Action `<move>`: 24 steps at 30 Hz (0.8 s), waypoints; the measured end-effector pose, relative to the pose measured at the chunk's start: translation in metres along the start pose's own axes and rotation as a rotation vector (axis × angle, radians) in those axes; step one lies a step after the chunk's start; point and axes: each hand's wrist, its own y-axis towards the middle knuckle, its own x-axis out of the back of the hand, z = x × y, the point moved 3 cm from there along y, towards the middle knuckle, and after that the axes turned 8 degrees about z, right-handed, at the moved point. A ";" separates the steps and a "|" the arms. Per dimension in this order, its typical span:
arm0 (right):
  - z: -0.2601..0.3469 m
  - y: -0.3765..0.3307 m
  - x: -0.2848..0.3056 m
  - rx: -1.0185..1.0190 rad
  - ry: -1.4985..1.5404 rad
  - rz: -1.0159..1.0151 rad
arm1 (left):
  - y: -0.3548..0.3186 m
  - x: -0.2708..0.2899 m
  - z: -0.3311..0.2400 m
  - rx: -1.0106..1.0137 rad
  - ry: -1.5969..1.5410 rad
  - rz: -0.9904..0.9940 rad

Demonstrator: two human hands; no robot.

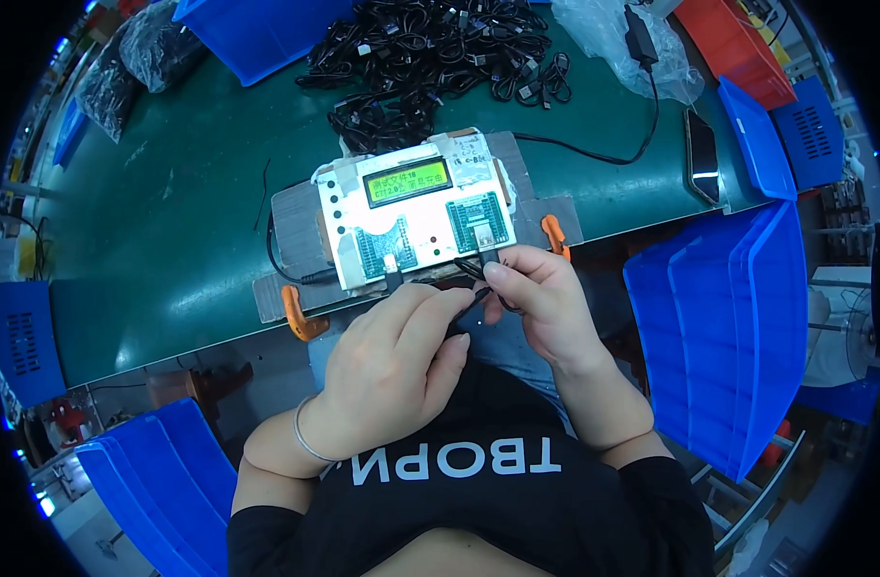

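A white cable tester (421, 240) with a lit green display (408, 183) sits at the table's near edge. Two green circuit boards with metal sockets are set in its face. At the right board (478, 223), my right hand (552, 303) pinches the black plug end of a USB cable (469, 268) between thumb and fingers. My left hand (392, 356) is closed, its fingers curled around the cable's black cord beside the right fingertips. Below the left board (386, 248), another black plug (394, 280) is in its socket, just beyond the left knuckles. My fingers partly hide the cord.
A heap of black cables (430, 58) lies behind the tester on the green table (171, 250). Orange clamps (303, 315) grip the near edge. A phone (702, 159) and black power adapter (640, 38) lie right. Blue bins (723, 327) stand at both sides.
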 end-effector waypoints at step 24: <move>0.227 -0.020 -0.003 1.504 -0.533 0.148 | -0.026 0.011 0.007 0.059 -0.253 -0.034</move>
